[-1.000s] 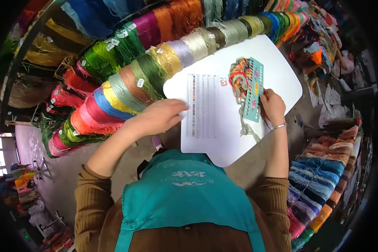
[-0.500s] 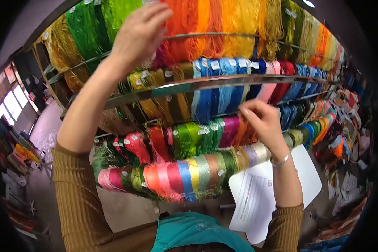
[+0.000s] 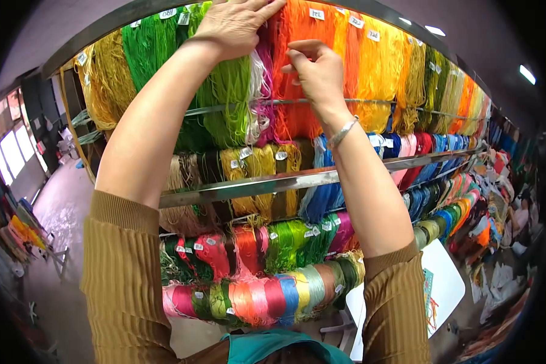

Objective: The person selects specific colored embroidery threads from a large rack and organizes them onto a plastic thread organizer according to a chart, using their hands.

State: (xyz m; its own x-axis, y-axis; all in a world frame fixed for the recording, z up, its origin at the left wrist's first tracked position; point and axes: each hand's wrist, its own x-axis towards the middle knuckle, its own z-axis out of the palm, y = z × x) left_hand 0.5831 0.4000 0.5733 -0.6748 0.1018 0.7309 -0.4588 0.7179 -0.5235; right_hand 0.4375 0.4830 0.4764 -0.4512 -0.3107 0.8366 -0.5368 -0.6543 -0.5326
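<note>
At the top of the rack, my left hand (image 3: 235, 27) lies with stretched fingers over the upper edge of the thread skeins, between a lime-green skein (image 3: 233, 91) and a red-orange skein (image 3: 294, 73). White and magenta skeins (image 3: 264, 73) hang just below it. My right hand (image 3: 321, 76) is raised in front of the red-orange skein, its fingers bent and the thumb and forefinger a little apart, with nothing visible between them. To its right hangs a yellow skein (image 3: 376, 73) with a numbered paper tag (image 3: 374, 35).
Metal rails (image 3: 261, 185) cross the rack, with more tagged skeins below. A lower bar carries wrapped skeins (image 3: 276, 297). White boards or sheets (image 3: 446, 279) sit under my right arm. Piled textiles (image 3: 497, 176) stand at the right; a floor (image 3: 67, 212) runs along the left.
My right hand has risen from the middle rows to the top row. My left hand has shifted slightly right along the top. The view has tilted upward, and more paper tags show.
</note>
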